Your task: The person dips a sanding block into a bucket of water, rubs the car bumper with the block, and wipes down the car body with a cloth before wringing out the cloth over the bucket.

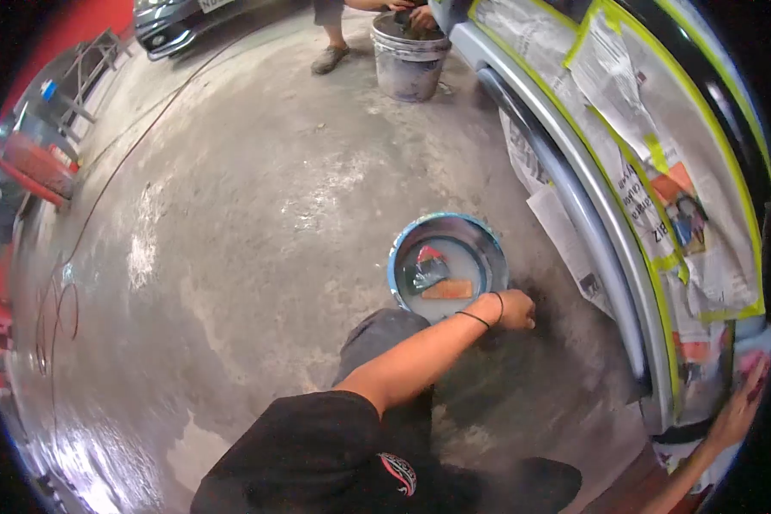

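Note:
My left hand (516, 310), with a dark band at the wrist, is closed just beside the right front rim of a blue-rimmed round tub (394, 270). What it holds, if anything, is hidden. Cloudy water fills the tub's bottom, with an orange rectangular block (448, 289) and a dark and red crumpled piece (430, 267) inside. At the far right edge, my right hand (745, 403) reaches up against the lower car body, by a pinkish-white patch. Blur and the lens edge obscure its fingers.
Newspaper (651, 197) edged with yellow-green tape covers the silver car (535, 116) at right. Another person's hands (415, 15) are at a whitish bucket (407, 68). A thin red hose (128, 154) crosses the wet concrete floor. A dark car (176, 30) stands behind.

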